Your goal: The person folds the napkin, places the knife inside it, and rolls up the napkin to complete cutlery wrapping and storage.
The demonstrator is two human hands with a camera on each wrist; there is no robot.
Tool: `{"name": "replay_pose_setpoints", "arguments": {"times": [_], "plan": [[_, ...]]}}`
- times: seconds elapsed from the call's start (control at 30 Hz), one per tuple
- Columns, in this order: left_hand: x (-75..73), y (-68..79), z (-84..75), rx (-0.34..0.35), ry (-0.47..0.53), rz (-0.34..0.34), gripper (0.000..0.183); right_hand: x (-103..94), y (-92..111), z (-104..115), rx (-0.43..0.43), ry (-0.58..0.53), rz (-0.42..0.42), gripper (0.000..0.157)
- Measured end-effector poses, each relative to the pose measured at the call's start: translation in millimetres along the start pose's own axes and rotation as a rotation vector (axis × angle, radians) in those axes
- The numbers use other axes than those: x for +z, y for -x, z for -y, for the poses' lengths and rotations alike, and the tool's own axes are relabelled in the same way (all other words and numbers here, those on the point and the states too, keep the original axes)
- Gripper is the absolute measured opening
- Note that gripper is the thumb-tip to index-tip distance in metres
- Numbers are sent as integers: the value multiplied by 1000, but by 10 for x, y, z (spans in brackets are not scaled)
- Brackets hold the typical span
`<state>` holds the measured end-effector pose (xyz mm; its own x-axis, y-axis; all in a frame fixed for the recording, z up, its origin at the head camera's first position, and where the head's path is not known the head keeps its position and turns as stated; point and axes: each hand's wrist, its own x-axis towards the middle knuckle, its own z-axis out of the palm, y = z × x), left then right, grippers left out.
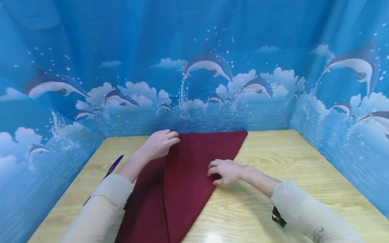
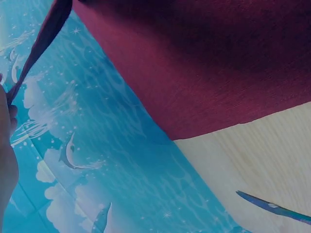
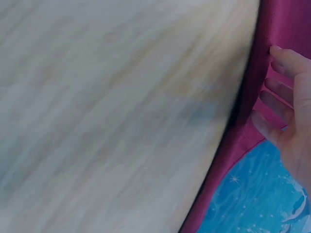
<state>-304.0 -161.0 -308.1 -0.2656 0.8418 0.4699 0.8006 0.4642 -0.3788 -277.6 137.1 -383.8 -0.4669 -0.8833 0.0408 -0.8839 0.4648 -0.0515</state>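
A dark red cloth [image 1: 188,175], folded over itself, lies across the wooden table and reaches its far edge. My left hand [image 1: 161,143] grips the cloth near its far edge, with fingers bent over it. In the left wrist view, a narrow raised fold of the cloth [image 2: 46,39] runs up from that hand [image 2: 7,155]. My right hand [image 1: 226,171] rests at the cloth's right slanting edge, fingers loosely bent. The right wrist view shows the fingertips of this hand [image 3: 291,107] touching the cloth [image 3: 252,82] beside its border.
A slim purple pen [image 1: 114,166] lies on the table left of the cloth, partly behind the left forearm. Bare wooden tabletop [image 1: 304,175] shows at the right. A blue curtain [image 1: 146,40] printed with dolphins encloses the table at the back and both sides.
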Motion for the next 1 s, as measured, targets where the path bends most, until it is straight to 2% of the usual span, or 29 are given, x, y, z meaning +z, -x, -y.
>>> {"name": "replay_pose_setpoints", "arguments": {"times": [0.07, 0.13, 0.27, 0.37, 0.53, 0.63, 0.8, 1.0], "plan": [[-25, -5, 12, 9, 2, 48, 22, 29, 7, 6, -4, 3, 21, 27], [-41, -5, 32, 26, -29, 124, 19, 49, 4, 12, -8, 16, 27, 27], [-43, 24, 86, 80, -166, 308, 16, 58, -9, 24, 2, 35, 30, 25], [-21, 65, 121, 134, -262, 395, 11, 50, -15, 35, 28, 37, 45, 24], [25, 115, 160, 167, -365, 426, 6, 46, -12, 43, 64, 34, 60, 23], [42, 126, 202, 131, -393, 442, 7, 54, -9, 37, 60, 28, 49, 23], [16, 119, 323, 77, -434, 510, 5, 39, -36, 25, 16, 12, 11, 21], [83, 124, 437, 57, -465, 541, 11, 33, -92, 60, 7, 19, 36, 23]]}}
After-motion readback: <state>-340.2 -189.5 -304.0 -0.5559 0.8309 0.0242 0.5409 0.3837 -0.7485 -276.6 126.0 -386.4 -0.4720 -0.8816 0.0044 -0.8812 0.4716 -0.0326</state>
